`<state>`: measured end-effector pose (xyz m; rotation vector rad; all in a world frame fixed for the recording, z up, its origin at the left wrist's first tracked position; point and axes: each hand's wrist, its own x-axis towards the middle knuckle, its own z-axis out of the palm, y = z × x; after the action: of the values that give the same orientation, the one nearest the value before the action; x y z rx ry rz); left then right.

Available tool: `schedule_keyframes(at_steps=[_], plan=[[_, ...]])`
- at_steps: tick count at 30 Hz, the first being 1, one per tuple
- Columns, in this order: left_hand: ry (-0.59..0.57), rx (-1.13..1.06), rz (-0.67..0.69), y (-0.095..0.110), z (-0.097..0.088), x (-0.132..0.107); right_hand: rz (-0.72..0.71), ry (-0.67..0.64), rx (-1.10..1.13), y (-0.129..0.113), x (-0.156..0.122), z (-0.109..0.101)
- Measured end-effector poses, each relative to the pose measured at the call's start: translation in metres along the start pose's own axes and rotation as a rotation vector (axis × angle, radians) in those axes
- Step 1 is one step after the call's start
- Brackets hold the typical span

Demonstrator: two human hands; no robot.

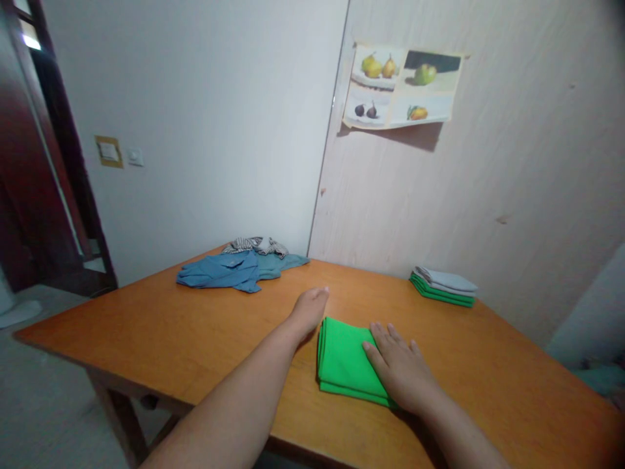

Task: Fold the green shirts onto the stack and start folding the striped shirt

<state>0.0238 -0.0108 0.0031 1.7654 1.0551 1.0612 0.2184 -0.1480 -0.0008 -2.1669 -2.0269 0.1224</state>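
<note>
A folded bright green cloth point(342, 355) lies on the wooden table point(205, 339) in front of me. My right hand point(400, 368) rests flat on its right part, fingers stretched out. My left hand point(307, 309) lies on the table just beyond the cloth's far left corner, fingers together and extended, holding nothing. A crumpled blue shirt point(234, 270) lies at the table's far side, with a striped garment point(256, 245) behind it.
A small stack of folded green and grey cloths point(444, 285) sits at the far right by the wall. A fruit poster point(403, 88) hangs on the wall. A dark doorway point(43, 182) opens at the left.
</note>
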Motion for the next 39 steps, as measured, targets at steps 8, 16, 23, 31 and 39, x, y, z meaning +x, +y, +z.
schedule_keyframes(at_steps=[8,16,23,31,39], plan=[[-0.152,-0.105,-0.021,-0.011,0.004,-0.003,-0.017,0.021,0.033,0.014,0.002,0.01],[-0.361,0.165,0.182,-0.008,0.002,-0.009,-0.019,0.024,0.047,0.015,0.002,0.009],[-0.368,0.228,0.212,-0.014,0.005,-0.007,-0.033,0.036,0.113,0.02,0.005,0.01],[-0.375,0.258,0.267,-0.011,0.003,-0.006,-0.022,0.149,0.534,0.028,0.007,0.007],[-0.397,0.27,0.298,-0.008,0.001,-0.005,0.09,0.385,0.874,0.046,-0.003,-0.014]])
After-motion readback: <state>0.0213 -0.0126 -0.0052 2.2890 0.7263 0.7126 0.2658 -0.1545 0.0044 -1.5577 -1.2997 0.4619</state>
